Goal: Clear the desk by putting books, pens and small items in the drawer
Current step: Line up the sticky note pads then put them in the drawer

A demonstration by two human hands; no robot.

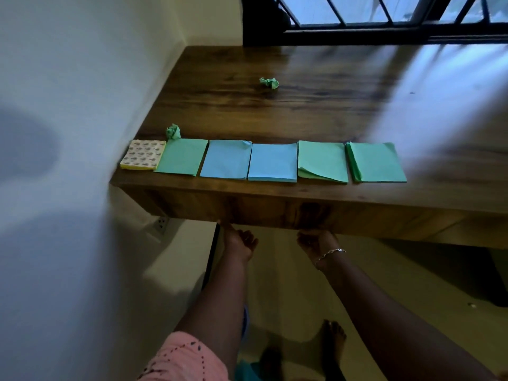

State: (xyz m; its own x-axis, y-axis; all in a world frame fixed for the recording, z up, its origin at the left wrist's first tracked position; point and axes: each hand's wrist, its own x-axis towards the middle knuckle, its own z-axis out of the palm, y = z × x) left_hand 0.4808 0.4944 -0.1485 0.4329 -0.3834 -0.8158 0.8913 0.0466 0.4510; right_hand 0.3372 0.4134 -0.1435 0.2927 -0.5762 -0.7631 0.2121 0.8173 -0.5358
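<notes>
1. Where the front panel (pixel 275 209) meets the desk's underside, my feed loses the fingertips. The left hand (pixel 239 242) and right hand (pixel 316 240) curl against its lower lip, but I cannot tell if they grip.
2. Behind the panel stretches the blurred, dark wooden desk (pixel 302 105), with a barred window (pixel 357 12) farthest back and a white wall (pixel 68 105) to the left.
3. Just above the panel lie six note pads (pixel 272 162) in a row: one yellow and patterned, three green, two blue. Two crumpled green papers (pixel 269 83) lie beyond.

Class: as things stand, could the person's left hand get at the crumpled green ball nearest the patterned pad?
Probably yes. The left hand is just below the desk edge; only a flat green pad lies between it and the crumpled green ball.
</notes>
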